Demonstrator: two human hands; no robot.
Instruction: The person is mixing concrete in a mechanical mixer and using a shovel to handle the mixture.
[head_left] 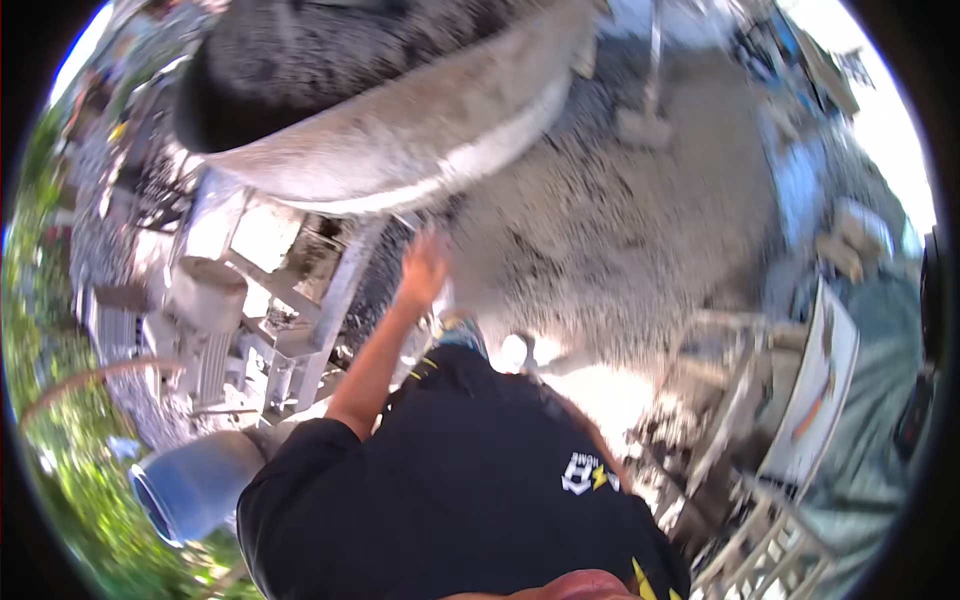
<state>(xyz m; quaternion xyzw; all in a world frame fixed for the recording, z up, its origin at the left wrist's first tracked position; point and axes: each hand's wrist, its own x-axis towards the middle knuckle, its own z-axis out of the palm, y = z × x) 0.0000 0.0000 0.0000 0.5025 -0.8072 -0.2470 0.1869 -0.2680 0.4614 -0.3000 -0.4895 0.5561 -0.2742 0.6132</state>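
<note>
My left hand (pixel 425 268) reaches forward just below a large pale metal drum (pixel 430 150), whose open mouth shows dark, gritty grey material. Motion smears its fingers, so whether they hold or touch anything cannot be made out. On the right side, only a sliver of my arm (pixel 603 455) shows beside the black shirt; the right hand is hidden behind my body. A metal frame (pixel 345 300) stands under the drum, close to my left forearm.
A shovel (pixel 645 128) rests on the spread grey sand (pixel 640 210). To the left are a grey bucket (pixel 208 292) and a blue barrel (pixel 195 485). At right, a white trough (pixel 838 345) lies by a green tarp (pixel 880 330) and a wooden frame (pixel 765 550).
</note>
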